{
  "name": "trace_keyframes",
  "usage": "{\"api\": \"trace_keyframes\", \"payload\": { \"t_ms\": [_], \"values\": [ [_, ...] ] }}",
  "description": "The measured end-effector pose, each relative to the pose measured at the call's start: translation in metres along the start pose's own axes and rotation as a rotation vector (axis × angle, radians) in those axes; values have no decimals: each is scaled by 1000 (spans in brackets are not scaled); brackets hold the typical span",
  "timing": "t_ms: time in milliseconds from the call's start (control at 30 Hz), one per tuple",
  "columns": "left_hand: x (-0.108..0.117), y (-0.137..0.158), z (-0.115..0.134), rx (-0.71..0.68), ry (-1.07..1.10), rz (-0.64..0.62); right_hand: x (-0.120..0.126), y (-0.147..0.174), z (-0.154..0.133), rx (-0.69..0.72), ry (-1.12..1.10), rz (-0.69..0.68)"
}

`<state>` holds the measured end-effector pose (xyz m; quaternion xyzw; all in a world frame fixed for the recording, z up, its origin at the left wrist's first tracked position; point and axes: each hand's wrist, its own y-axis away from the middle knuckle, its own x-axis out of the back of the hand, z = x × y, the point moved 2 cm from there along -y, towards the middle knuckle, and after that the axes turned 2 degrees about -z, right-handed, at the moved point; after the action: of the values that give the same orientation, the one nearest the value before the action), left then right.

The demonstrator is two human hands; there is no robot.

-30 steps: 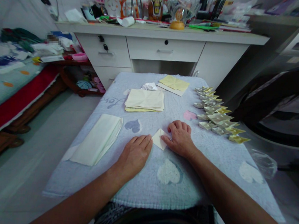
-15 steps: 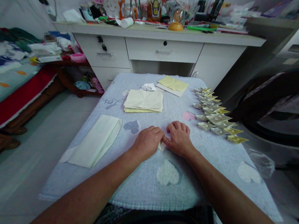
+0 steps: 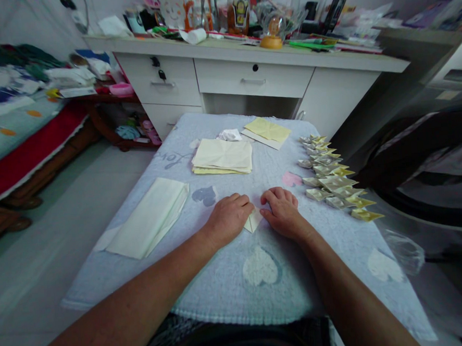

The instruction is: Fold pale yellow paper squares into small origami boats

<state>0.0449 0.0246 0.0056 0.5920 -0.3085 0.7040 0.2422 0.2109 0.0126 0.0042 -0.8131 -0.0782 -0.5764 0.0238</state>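
Note:
A small folded piece of cream paper (image 3: pixel 252 222) lies on the cloth-covered table, one corner pointing toward me and a crease down its middle. My left hand (image 3: pixel 233 214) is closed over the paper's left side, fingers bent and pressed together on it. Just to the right, my right hand (image 3: pixel 282 209) rests with its thumb at the paper's right edge and its fingers loosely bent, apart from the thumb. Part of the paper is hidden under the left fingers. Beyond the hands sits a stack of creased cream and yellow paper sheets (image 3: pixel 222 156).
Several folded paper boats (image 3: pixel 333 182) stand in rows along the table's right side. A larger folded pale sheet (image 3: pixel 149 217) lies at left. Crumpled white paper (image 3: pixel 229 135) and yellow paper (image 3: pixel 267 129) are at the back, before a cluttered white desk (image 3: pixel 254 83).
My right hand has shifted slightly right, its thumb drawing back from the left fingers. More of the folded paper shows between the hands. The left hand has stayed nearly in place.

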Motion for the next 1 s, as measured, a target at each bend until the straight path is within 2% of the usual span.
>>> {"api": "trace_keyframes", "payload": {
  "t_ms": [133, 300, 467, 633, 800, 900, 1000],
  "values": [
    [-5, 0, -4, 20, 78, 22, 1, -1, 2, -2, -18, -14],
    [-10, 2, -10, 78, 220, 137, 2, -3, 7, 19, -46, 10],
    [-11, 2, -12, 61, 283, 90, 4, -1, 5, 77, -135, 22],
    [-4, 1, -15, 56, 430, 97, 4, 1, 1, 169, -184, 14],
    [-1, 3, -19, 177, 798, 94, 6, 2, 0, 254, -309, 32],
    [-3, 5, -22, 254, 1150, 173, 5, 2, -4, 280, -493, 107],
    [-5, 6, -23, 305, 1484, 260, -1, 2, -8, 234, -712, 173]
  ]
}}
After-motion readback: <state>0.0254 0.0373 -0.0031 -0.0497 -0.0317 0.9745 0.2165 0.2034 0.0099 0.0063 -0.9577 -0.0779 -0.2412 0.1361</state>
